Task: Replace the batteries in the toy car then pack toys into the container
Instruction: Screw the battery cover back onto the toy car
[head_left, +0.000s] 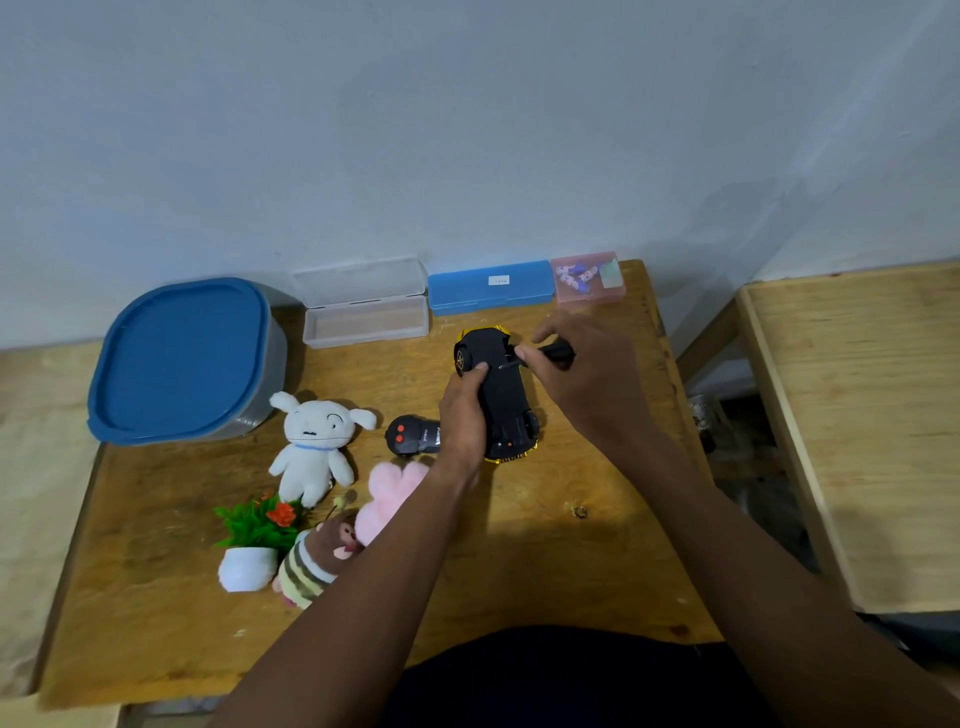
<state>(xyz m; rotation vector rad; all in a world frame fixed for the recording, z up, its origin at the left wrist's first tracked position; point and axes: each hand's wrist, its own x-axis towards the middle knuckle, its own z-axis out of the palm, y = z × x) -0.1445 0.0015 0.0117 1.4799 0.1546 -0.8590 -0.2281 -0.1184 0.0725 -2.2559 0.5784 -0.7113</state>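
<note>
A yellow toy car (501, 397) lies upside down on the wooden table (545, 561), its black underside up. My left hand (462, 415) grips its left side. My right hand (587, 384) holds a black-handled screwdriver (550, 354) with the tip on the car's underside near the front. A black remote control (413, 435) lies just left of the car. A grey container with a blue lid (182, 358) stands shut at the back left. A pink box (589, 278) at the back holds batteries.
A white plush dog (314, 447), a pink plush (389, 493), a striped monkey plush (317, 564) and a small potted plant (257, 540) lie at the left front. An open clear case (366, 306) and a blue case (491, 286) line the wall. A second wooden surface (872, 415) is at the right.
</note>
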